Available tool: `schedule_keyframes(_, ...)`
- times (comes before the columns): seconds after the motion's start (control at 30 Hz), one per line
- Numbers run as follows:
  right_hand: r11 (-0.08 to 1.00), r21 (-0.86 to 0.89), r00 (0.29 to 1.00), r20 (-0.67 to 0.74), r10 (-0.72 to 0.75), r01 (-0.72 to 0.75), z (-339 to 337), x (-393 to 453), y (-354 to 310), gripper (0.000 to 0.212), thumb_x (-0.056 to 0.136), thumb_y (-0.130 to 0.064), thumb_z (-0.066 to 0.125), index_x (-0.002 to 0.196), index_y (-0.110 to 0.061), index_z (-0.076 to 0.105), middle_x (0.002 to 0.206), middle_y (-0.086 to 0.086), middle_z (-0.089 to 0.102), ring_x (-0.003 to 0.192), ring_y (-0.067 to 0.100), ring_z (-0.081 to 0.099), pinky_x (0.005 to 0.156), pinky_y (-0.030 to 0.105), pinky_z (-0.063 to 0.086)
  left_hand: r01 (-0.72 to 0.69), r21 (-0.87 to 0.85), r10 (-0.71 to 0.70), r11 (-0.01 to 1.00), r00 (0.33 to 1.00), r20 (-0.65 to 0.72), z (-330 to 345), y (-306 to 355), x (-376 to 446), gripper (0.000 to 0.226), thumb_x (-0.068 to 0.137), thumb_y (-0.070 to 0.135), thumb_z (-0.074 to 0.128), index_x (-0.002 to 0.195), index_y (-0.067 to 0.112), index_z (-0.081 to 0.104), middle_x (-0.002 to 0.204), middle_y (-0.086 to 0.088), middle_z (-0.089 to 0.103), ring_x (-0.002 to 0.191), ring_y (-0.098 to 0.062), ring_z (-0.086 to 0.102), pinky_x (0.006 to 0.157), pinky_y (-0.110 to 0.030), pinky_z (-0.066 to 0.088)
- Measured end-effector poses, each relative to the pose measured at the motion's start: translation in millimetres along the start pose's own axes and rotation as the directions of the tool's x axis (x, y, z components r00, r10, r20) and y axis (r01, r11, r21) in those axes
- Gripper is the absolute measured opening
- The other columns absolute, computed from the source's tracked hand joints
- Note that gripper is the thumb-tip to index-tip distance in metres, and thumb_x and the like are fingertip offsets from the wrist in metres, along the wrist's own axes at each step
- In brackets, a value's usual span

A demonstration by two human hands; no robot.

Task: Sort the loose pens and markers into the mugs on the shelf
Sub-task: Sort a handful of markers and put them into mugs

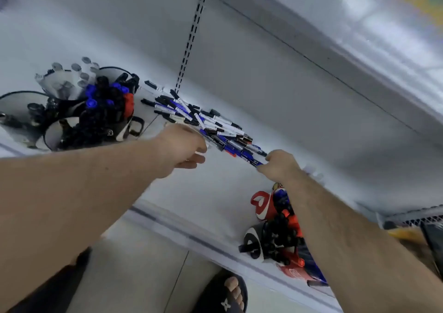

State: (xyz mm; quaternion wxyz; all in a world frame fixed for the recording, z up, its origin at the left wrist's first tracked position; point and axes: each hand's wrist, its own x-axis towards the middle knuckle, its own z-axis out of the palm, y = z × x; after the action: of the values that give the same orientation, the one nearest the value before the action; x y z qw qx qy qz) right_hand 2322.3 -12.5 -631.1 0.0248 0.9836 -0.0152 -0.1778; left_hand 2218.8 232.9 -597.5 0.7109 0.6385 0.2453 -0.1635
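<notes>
A heap of loose pens and markers [206, 121], white barrels with black and blue caps, lies on the white shelf [215, 193]. My left hand [184, 147] reaches into the near edge of the heap, its fingertips hidden among the pens. My right hand [278, 164] is curled at the heap's right end and pinches a blue pen [251, 160]. Black and white mugs [96, 121] packed with markers stand at the left. A red mug [263, 205] and another dark mug [254, 243], also full, stand at the lower right under my right forearm.
A slotted upright rail [191, 37] runs up the back wall behind the heap. The underside of a higher shelf [335, 61] hangs above. A wire basket [412, 216] sits at the far right. My foot in a dark sandal [227, 293] stands below the shelf's front edge.
</notes>
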Motion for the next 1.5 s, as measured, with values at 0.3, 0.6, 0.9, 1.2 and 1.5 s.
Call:
schedule_keyframes(0.3,0.997,0.054,0.988,0.146,0.046,-0.054,67,70,-49,0.091,0.077,-0.038,0.077,0.148,-0.01,0.028,0.143,0.011,0.041,0.128,0.03,0.043,0.092,0.031,0.039,0.083,-0.235,-0.08,0.968,0.996,0.025,0,-75,37,0.021,0.089,0.012,0.065,0.106,0.021,0.057,0.105,-0.002,0.073,0.075,-0.013,0.073,0.074,-0.031,0.056)
schedule_keyframes(0.6,0.992,-0.011,0.991,0.041,0.129,-0.129,73,140,-36,0.119,0.053,-0.023,0.079,0.151,-0.023,0.011,0.146,0.009,0.03,0.133,0.032,0.033,0.107,0.052,0.037,0.106,-0.175,-0.098,0.979,0.994,0.056,4,-99,74,0.03,0.088,0.019,0.067,0.114,0.026,0.056,0.102,0.002,0.072,0.08,-0.008,0.073,0.074,-0.026,0.057)
schedule_keyframes(0.9,0.99,-0.116,0.995,0.057,0.087,-0.08,80,151,-45,0.089,0.074,-0.024,0.074,0.143,-0.012,0.019,0.128,0.016,0.035,0.118,0.036,0.043,0.099,0.05,0.046,0.161,-0.155,-0.155,0.975,0.987,0.048,-2,-113,89,0.031,0.088,0.017,0.065,0.116,0.025,0.056,0.103,0.0,0.072,0.085,-0.01,0.073,0.073,-0.025,0.055)
schedule_keyframes(1.2,0.98,-0.064,0.98,0.07,-0.184,0.188,101,92,-73,0.071,0.084,-0.031,0.069,0.136,-0.001,0.03,0.119,0.018,0.057,0.109,0.036,0.058,0.093,0.045,0.05,0.203,-0.123,-0.199,0.971,0.979,0.045,-6,-122,68,0.029,0.089,0.016,0.063,0.116,0.023,0.056,0.109,-0.002,0.07,0.079,-0.011,0.07,0.072,-0.025,0.053)
schedule_keyframes(1.5,0.979,0.203,0.964,0.262,-0.043,-0.012,104,33,-100,0.051,0.082,-0.006,0.059,0.126,-0.008,0.034,0.084,0.002,0.046,0.071,0.014,0.05,0.05,0.024,0.039,0.223,-0.146,-0.222,0.964,0.975,0.022,-13,-116,42,0.023,0.089,0.012,0.063,0.11,0.021,0.058,0.102,-0.002,0.069,0.077,-0.012,0.069,0.069,-0.027,0.052)
